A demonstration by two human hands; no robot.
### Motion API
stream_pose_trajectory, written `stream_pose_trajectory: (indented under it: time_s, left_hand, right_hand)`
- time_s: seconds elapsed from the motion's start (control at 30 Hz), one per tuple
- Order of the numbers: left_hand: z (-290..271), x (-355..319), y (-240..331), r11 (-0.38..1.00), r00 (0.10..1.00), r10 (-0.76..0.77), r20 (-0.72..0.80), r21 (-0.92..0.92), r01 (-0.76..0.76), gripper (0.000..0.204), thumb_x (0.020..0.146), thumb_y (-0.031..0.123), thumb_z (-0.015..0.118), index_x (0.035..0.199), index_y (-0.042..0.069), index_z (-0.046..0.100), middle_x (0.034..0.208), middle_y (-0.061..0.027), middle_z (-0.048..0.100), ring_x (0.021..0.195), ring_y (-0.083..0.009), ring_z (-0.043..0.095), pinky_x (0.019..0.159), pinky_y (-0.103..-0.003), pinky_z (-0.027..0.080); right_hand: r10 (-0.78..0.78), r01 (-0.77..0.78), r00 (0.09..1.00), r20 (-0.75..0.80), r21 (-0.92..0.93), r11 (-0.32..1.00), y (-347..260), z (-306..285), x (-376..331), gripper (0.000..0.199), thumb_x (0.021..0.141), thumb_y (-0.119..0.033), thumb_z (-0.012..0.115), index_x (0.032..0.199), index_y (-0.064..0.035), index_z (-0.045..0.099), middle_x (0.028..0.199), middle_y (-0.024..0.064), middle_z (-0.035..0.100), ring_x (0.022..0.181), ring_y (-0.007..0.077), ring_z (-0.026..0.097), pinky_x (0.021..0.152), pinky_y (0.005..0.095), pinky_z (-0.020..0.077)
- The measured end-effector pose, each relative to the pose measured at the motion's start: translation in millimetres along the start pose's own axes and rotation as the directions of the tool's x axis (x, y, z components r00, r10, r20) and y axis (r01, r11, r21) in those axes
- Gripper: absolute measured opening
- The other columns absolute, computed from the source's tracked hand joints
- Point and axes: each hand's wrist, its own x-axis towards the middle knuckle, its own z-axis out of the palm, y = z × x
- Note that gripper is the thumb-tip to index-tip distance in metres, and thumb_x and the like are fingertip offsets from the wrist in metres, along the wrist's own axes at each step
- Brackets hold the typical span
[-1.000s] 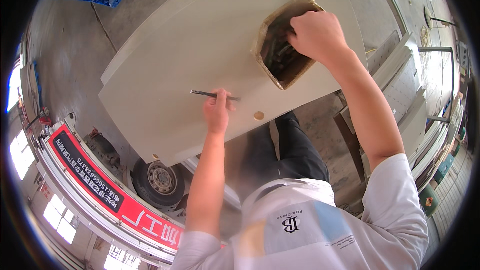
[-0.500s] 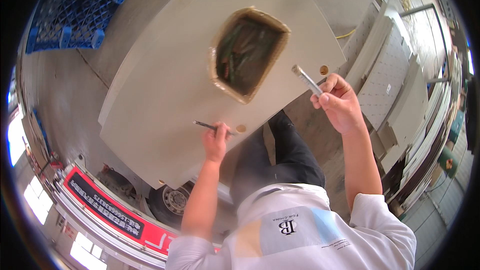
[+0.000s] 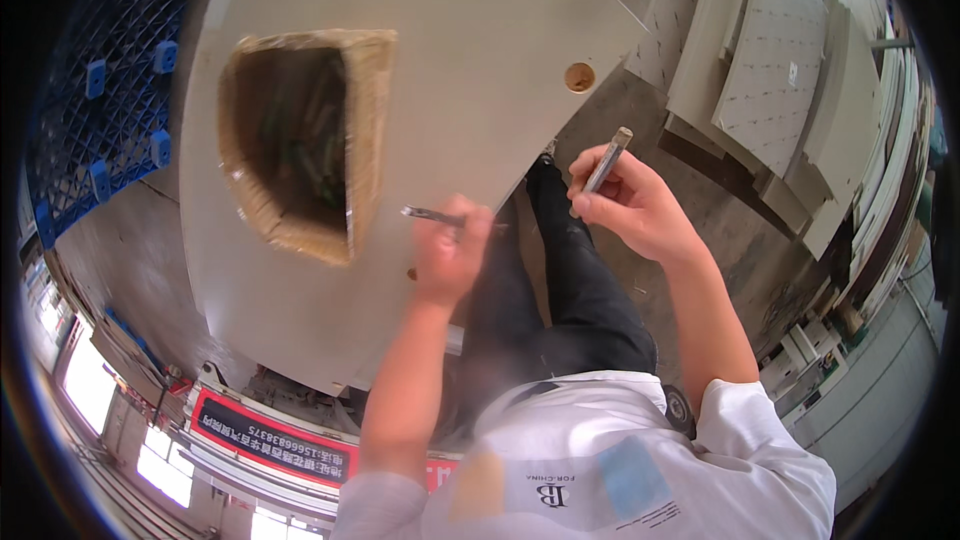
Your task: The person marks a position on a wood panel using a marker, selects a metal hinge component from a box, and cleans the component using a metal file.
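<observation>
1. Pinched in the right hand (image 3: 635, 208), a short metal pin (image 3: 604, 164) stands tilted between thumb and fingertips; that grip is narrow and closed on the pin, off the edge of the pale board (image 3: 470, 70).
2. Closed too is the left hand (image 3: 447, 258), its grip wrapped around a thin dark tool (image 3: 430, 214) whose tip lies over the board, pointing away from the pin.
3. Just beyond the pin, up and slightly left of it, a round hole (image 3: 579, 77) sits near the board's corner. A smaller dark dot (image 3: 411, 274) lies just beside the left grip.
4. Farther left of both grips, an open cardboard box (image 3: 300, 140) rests on the surface with dark rod-like pieces inside; what they are is too dim to tell.
5. Handling the pin well, I judge, calls for keeping it straight along its axis and steadying the board with the other hand, since a tilted pin would bind at a hole's rim.
6. Beyond the right grip, stacked pale panels (image 3: 770, 70) lean together; a blue pallet (image 3: 90, 110) lies past the box.
</observation>
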Motion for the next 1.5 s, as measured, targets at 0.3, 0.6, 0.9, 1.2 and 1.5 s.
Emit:
stream_pose_trajectory:
  time_s: [0.3,0.6,0.9,1.2,1.5]
  left_hand:
    - [0.1,5.8,-8.4,0.988,0.996,-0.063,-0.070,-0.143,0.053,0.032,0.105,0.020,0.063,0.080,0.001,0.059,0.070,-0.0046,0.058,0.058,-0.0090,0.050,0.053,-0.025,0.038]
    - [2.4,3.5,-9.4,0.989,0.995,-0.012,-0.100,-0.146,-0.002,0.034,0.105,0.023,0.063,0.079,0.003,0.056,0.071,-0.0069,0.060,0.058,-0.0097,0.050,0.051,-0.025,0.037]
    - [2.4,3.8,-7.2,0.986,0.993,-0.039,-0.109,-0.164,0.021,0.035,0.105,0.025,0.063,0.080,0.002,0.057,0.070,-0.0081,0.060,0.056,-0.0097,0.050,0.048,-0.025,0.038]
    - [3.5,4.3,-5.2,0.986,0.991,-0.054,-0.126,-0.166,0.032,0.035,0.105,0.026,0.063,0.080,0.002,0.057,0.070,-0.0080,0.060,0.056,-0.0097,0.050,0.048,-0.025,0.038]
    - [2.5,3.6,-4.7,0.986,0.988,-0.069,-0.138,-0.159,0.047,0.035,0.104,0.027,0.065,0.081,0.001,0.059,0.069,-0.0077,0.059,0.056,-0.0106,0.051,0.048,-0.025,0.039]
  right_hand:
    - [-0.156,0.117,0.937,-0.314,-0.140,0.983,20.8,-21.6,45.3,0.033,0.110,-0.024,0.058,0.134,-0.0033,0.067,0.102,0.0017,0.073,0.083,0.0070,0.059,0.078,0.0257,0.0520]
    - [-0.301,0.279,0.845,-0.442,-0.114,0.953,10.1,-41.1,67.5,0.034,0.107,-0.022,0.063,0.133,-0.0004,0.067,0.112,0.0017,0.075,0.087,0.0060,0.060,0.075,0.0228,0.0500]
    - [-0.317,0.251,0.832,-0.456,-0.200,0.947,-2.0,-43.7,69.2,0.030,0.105,-0.017,0.063,0.127,0.0008,0.072,0.107,0.0036,0.077,0.084,0.0066,0.063,0.074,0.0231,0.0513]
    - [-0.296,0.195,0.816,-0.496,-0.247,0.949,-12.3,-44.6,68.7,0.028,0.102,-0.014,0.068,0.125,0.0020,0.073,0.101,0.0027,0.078,0.082,0.0064,0.064,0.074,0.0237,0.0529]
    - [-0.419,0.077,0.756,-0.503,-0.568,0.820,-24.6,-39.0,65.3,0.025,0.098,-0.010,0.073,0.122,-0.0019,0.077,0.090,-0.0001,0.076,0.075,0.0039,0.063,0.069,0.0211,0.0509]
